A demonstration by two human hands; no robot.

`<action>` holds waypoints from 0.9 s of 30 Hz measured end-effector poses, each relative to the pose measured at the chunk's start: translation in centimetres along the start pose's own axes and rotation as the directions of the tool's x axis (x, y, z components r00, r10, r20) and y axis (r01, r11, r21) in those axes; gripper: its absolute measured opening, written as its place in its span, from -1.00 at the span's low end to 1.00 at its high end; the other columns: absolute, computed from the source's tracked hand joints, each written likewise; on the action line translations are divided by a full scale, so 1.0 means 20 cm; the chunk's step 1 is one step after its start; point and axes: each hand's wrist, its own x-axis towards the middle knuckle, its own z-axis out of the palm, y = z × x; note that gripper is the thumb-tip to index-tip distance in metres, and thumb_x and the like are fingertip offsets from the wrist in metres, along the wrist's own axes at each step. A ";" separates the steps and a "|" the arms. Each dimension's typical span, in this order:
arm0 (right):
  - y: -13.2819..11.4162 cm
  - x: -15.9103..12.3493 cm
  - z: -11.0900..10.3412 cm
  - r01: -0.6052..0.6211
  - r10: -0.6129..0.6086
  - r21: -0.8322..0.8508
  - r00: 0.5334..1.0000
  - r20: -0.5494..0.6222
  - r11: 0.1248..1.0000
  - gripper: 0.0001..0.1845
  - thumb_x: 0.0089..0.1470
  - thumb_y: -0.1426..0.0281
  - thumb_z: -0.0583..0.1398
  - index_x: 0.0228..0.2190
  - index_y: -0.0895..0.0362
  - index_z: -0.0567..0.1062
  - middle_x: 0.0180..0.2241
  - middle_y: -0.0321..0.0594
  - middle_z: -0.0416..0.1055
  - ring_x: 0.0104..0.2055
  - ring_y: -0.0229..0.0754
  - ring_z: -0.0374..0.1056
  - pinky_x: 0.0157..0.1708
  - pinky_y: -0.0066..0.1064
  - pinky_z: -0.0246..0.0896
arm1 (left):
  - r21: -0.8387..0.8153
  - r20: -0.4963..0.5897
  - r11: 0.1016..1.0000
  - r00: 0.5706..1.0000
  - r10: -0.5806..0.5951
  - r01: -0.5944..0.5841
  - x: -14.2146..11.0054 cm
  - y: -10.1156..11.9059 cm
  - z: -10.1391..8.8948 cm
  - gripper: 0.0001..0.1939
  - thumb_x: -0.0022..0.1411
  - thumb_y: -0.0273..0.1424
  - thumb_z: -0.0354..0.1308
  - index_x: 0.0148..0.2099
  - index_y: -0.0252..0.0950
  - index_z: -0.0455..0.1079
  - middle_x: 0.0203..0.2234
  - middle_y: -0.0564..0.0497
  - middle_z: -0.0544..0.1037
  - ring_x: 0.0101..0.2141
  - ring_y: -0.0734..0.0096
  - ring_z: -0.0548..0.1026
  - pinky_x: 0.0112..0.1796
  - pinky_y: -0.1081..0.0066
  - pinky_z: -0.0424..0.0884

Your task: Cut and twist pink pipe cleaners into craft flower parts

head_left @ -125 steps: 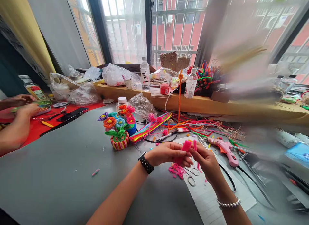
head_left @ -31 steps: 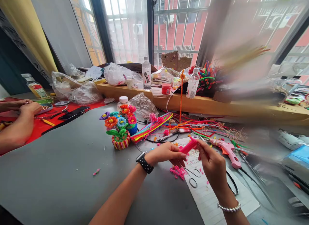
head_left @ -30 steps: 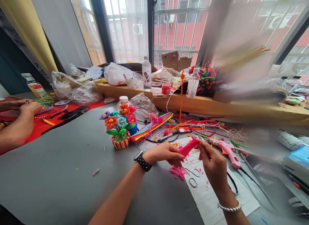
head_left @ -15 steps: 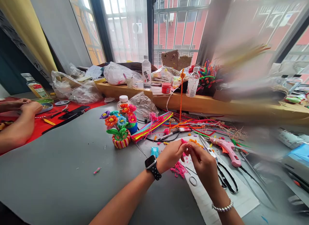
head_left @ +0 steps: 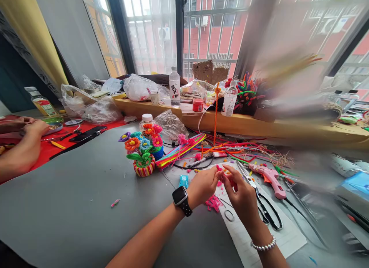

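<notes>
My left hand (head_left: pixel 203 186), with a watch on its wrist, is closed in a pinch on a small fuzzy pink pipe cleaner piece (head_left: pixel 219 169). My right hand (head_left: pixel 242 193) meets it there, thumb and fingers curled about the same piece with the index finger raised a little. Most of the piece is hidden by the fingers. Below the hands lie pink fuzzy clippings (head_left: pixel 213 203) and a thin metal tool with a ring handle (head_left: pixel 229 215), partly over a white board (head_left: pixel 259 237). Black-handled scissors (head_left: pixel 269 210) lie just right of my right hand.
A pot of pipe cleaner flowers (head_left: pixel 144 166) stands left of a bundle of coloured strips (head_left: pixel 181 151). A pink glue gun (head_left: pixel 271 177) lies on the right. Bottles and bags line the sill (head_left: pixel 135 105). Another person's hands (head_left: pixel 36 128) are at the far left.
My right index finger has lifted and spread from the thumb, opening a gap between them. My left hand keeps its pinch. The view has shifted very slightly.
</notes>
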 end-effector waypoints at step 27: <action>0.04 0.03 -0.10 0.317 -0.268 -0.124 0.913 0.307 0.940 -0.71 0.06 0.44 -0.01 -0.16 0.13 0.36 -0.43 -0.25 0.51 -0.59 -0.27 0.39 -0.60 -0.51 0.17 | 0.202 0.285 0.947 0.940 0.187 -0.250 0.00 -0.04 -0.10 -0.63 0.24 -0.30 -0.31 -0.34 -0.28 0.30 -0.48 0.02 0.45 -0.45 0.42 0.37 -0.48 0.48 0.15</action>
